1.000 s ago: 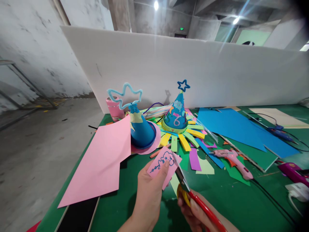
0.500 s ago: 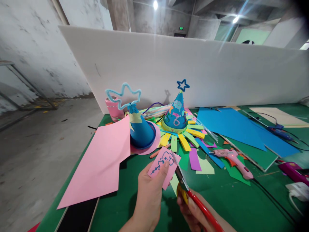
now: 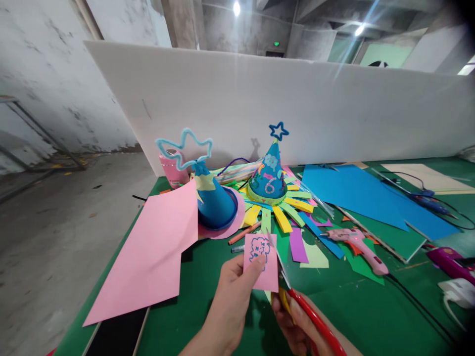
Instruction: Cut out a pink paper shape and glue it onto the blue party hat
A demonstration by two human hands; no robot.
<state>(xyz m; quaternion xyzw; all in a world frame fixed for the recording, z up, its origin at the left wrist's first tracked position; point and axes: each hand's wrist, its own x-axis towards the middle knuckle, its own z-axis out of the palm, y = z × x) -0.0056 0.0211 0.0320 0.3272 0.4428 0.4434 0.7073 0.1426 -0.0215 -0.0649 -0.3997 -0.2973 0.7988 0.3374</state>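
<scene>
Between thumb and fingers, my left hand [image 3: 232,299] pinches a small pink paper piece [image 3: 267,279] with a blue cloud-like drawing on it. My right hand [image 3: 297,321] grips red-handled scissors [image 3: 285,279], whose blades lie along the right edge of that paper; whether they bite into it I cannot tell. A yellow part shows by the right-hand fingers. Beyond the hands stand a blue cone hat [image 3: 213,205] with a light blue star and a decorated blue cone hat [image 3: 267,175] with a darker star and a fringed brim.
A large pink sheet [image 3: 148,252] covers the left table edge. At right lie a pink glue gun [image 3: 358,244] with its cord, blue sheets [image 3: 349,193] and a purple paper scrap [image 3: 298,245]. Behind the hats stands a white board [image 3: 222,99]. A pink cup [image 3: 173,170] is at back left.
The small pink paper has turned from tilted to nearly upright in my left hand, which moved slightly right. The scissors now lie along its right edge. A marker has come into view beside it.
</scene>
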